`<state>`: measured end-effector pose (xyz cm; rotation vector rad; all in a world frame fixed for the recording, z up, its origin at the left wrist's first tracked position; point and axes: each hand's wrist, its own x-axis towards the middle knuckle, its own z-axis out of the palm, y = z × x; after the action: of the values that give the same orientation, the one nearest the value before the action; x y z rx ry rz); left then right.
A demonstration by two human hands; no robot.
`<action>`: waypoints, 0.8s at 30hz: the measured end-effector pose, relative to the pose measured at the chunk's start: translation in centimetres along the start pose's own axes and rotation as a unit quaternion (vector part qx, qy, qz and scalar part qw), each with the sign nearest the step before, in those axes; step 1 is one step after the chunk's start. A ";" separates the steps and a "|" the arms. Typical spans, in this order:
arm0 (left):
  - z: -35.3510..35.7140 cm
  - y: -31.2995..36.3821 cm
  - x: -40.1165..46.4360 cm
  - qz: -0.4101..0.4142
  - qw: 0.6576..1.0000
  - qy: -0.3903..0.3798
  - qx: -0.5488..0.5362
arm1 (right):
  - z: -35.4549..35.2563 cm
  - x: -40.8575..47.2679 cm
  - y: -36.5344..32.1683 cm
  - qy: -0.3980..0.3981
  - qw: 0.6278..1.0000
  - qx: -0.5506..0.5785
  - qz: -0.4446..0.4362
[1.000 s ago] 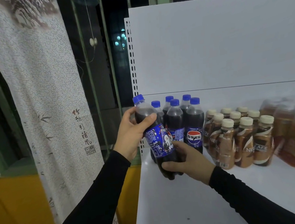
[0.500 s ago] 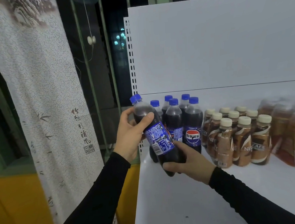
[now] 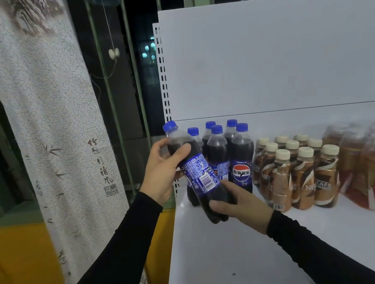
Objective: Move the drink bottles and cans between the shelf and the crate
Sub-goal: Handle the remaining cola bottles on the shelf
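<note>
Over the last second the cola bottle has barely travelled; it has turned in the grip, so the barcode panel now faces the camera where the printed front showed before, and its blue cap leans up and to the left. The left hand grasps the shoulder with the thumb across the front, and the right hand curls round the base, so both are clenched on the same bottle. It hangs tilted in the air over the front left corner of the shelf, just in front of the standing cola bottles, with the coffee bottles further right. I judge this a reorienting of the label before the bottle is set down beside its group, rather than a removal; the crate is not in view, so that cannot be confirmed.
</note>
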<state>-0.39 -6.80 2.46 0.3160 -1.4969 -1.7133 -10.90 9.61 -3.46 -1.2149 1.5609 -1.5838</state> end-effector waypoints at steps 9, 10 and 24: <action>-0.3 0.2 0.2 -0.024 0.999 -0.028 0.023 | -0.6 0.4 0.8 0.025 0.994 0.101 0.023; -0.4 0.4 0.3 -0.038 0.999 -0.027 0.006 | -0.6 0.3 0.9 0.016 0.992 0.121 0.036; 0.0 0.6 0.0 -0.019 1.000 -0.006 0.013 | 0.2 -0.1 0.5 0.041 0.999 -0.003 -0.031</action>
<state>-0.12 -6.74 2.98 0.3504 -1.5318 -1.7294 -10.77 9.52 -3.98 -1.2259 1.5948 -1.6891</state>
